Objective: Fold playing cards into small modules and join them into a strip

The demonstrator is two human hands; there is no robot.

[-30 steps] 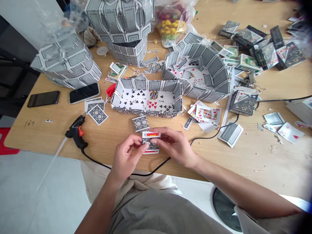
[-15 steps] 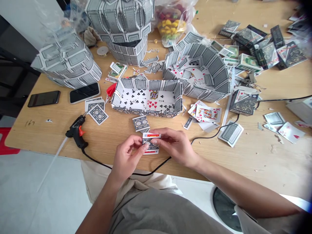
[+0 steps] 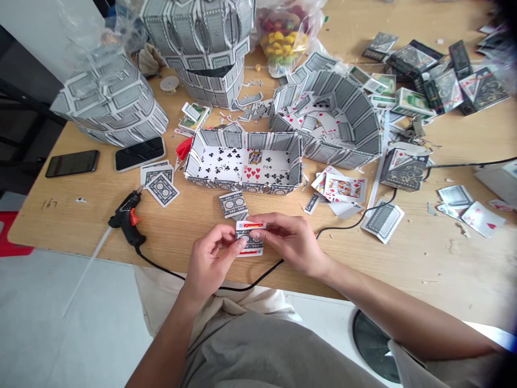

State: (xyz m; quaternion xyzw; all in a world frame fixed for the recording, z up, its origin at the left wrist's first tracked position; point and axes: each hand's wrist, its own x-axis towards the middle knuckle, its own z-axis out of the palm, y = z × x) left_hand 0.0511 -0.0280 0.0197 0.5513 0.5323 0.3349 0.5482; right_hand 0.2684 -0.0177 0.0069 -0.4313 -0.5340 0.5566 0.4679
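Observation:
Between my two hands is a playing card (image 3: 251, 245) with its patterned back up and its top and bottom edges folded over, white and red on the folded strips. My left hand (image 3: 213, 257) pinches its left side between thumb and fingers. From the right, my right hand (image 3: 291, 242) grips the upper right part, thumb on the patterned face. Just beyond lie folded cards (image 3: 234, 205), in front of a long open box made of playing cards (image 3: 244, 188). My fingers hide part of the held card.
A black glue gun (image 3: 129, 218) lies at left, its cord running below my hands. Two phones (image 3: 140, 154), loose cards (image 3: 162, 188) and card-built baskets (image 3: 343, 153) stand around. Card boxes (image 3: 406, 168) and face cards (image 3: 345, 188) lie to the right.
Almost nothing differs. The upper folded strip of the card sits very slightly lower; both hands keep their hold.

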